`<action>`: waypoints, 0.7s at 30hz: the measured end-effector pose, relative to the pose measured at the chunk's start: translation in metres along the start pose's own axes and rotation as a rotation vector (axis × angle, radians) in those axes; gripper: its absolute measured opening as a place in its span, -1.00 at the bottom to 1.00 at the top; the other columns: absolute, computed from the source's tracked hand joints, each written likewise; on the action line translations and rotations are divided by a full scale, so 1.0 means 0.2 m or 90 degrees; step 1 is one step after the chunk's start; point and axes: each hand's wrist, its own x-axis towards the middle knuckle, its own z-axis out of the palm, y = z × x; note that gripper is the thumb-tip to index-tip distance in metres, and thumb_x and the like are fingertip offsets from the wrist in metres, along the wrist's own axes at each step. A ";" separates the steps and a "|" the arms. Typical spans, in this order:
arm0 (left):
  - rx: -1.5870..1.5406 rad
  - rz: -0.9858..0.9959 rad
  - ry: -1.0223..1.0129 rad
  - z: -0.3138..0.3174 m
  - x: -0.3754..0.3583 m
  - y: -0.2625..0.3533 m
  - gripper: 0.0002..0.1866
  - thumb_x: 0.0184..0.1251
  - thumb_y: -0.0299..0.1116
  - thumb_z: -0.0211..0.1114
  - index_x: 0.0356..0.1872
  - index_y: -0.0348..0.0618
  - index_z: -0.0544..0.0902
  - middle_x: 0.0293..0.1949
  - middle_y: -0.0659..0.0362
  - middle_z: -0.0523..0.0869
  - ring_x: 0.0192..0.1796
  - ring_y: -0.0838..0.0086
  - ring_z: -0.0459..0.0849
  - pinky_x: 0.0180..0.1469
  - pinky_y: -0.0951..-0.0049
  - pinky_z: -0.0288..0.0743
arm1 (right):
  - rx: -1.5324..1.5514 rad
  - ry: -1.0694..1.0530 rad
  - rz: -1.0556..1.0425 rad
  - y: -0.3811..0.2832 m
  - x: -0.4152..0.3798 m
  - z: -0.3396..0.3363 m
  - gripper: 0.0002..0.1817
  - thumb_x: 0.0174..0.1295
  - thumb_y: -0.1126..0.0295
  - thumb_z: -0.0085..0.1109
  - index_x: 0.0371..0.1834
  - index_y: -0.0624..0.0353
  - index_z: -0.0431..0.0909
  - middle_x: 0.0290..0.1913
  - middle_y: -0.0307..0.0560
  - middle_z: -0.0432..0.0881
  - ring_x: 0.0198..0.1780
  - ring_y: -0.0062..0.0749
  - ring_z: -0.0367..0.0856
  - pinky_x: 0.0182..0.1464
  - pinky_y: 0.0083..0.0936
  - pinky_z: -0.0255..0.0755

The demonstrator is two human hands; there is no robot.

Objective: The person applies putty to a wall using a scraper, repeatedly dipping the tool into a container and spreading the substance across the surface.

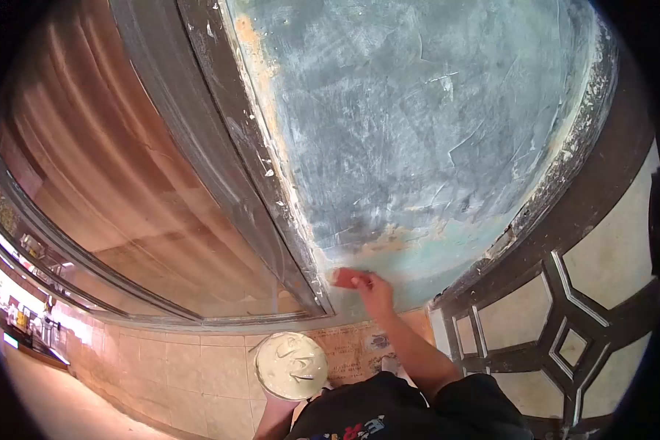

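My right hand [375,292] is closed on a small red putty scraper [347,278]. Its pale end sits at the bottom left of the grey-blue wall panel [418,110], beside the window frame. Lower down, my left hand [280,405] supports a round tub [257,367] from below and mostly hides behind it. Thick cream-coloured putty [295,361] with swirl marks fills the tub to near its rim.
Left of the panel stands a dark-framed window [220,139] with a brown curtain [103,139] behind the glass. A dark door with pale panes [517,308] is on the right. Beige tiles [176,359] run below the window. Flaking plaster [271,139] lines the panel's edges.
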 end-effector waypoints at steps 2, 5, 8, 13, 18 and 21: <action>-0.084 -0.025 -0.002 0.02 0.02 0.02 -0.10 0.14 -0.42 0.48 0.46 -0.12 0.13 0.34 0.04 0.40 0.32 0.29 0.48 0.29 0.18 0.48 | -0.098 0.109 -0.058 0.09 0.06 -0.16 -0.67 0.25 0.18 0.33 -0.24 0.29 0.63 -0.40 0.00 0.70 -0.40 -0.44 0.64 -0.29 -0.47 0.50; -0.174 -0.056 0.000 0.03 0.02 0.03 -0.11 0.14 -0.43 0.47 0.47 -0.11 0.13 0.34 0.04 0.40 0.33 0.28 0.47 0.29 0.17 0.47 | -0.025 0.161 0.057 0.42 -0.02 -0.33 -0.73 0.32 0.23 0.27 -0.26 0.26 0.58 -0.47 -0.12 0.66 -0.42 -0.44 0.64 -0.42 -0.52 0.48; -0.251 -0.096 0.029 0.00 -0.02 -0.04 -0.19 0.23 -0.37 0.40 0.46 -0.10 0.16 0.35 0.05 0.40 0.34 0.28 0.45 0.30 0.16 0.46 | 0.223 0.127 0.342 0.90 -0.24 -0.33 -0.84 0.41 0.31 0.13 -0.18 0.16 0.50 -0.44 -0.17 0.60 -0.52 -0.45 0.60 -0.56 -0.53 0.52; -0.160 -0.085 0.009 0.00 -0.02 -0.06 -0.31 0.38 -0.22 0.24 0.46 -0.10 0.18 0.38 0.04 0.37 0.36 0.25 0.43 0.32 0.12 0.42 | 0.383 -0.148 0.606 0.84 -0.50 -0.17 -0.72 0.45 0.27 0.05 0.15 0.05 0.41 -0.15 -0.03 0.64 -0.35 -0.24 0.73 -0.43 -0.37 0.69; -0.122 -0.082 0.009 -0.03 -0.03 -0.09 -0.39 0.52 -0.07 -0.01 0.48 -0.09 0.16 0.41 0.03 0.34 0.37 0.21 0.42 0.35 0.07 0.38 | 0.528 -0.235 0.640 0.40 -0.43 0.06 -0.62 0.43 0.17 0.10 0.21 0.07 0.39 -0.04 -0.04 0.64 -0.24 -0.28 0.74 -0.26 -0.37 0.70; -0.253 -0.073 -0.027 0.02 0.03 0.02 -0.40 0.53 -0.09 -0.02 0.49 -0.07 0.14 0.41 0.03 0.34 0.38 0.20 0.41 0.37 0.05 0.37 | 0.625 -0.237 0.493 0.13 -0.27 0.17 -0.55 0.41 0.10 0.15 0.21 0.12 0.38 0.00 -0.06 0.65 -0.21 -0.34 0.72 -0.20 -0.46 0.66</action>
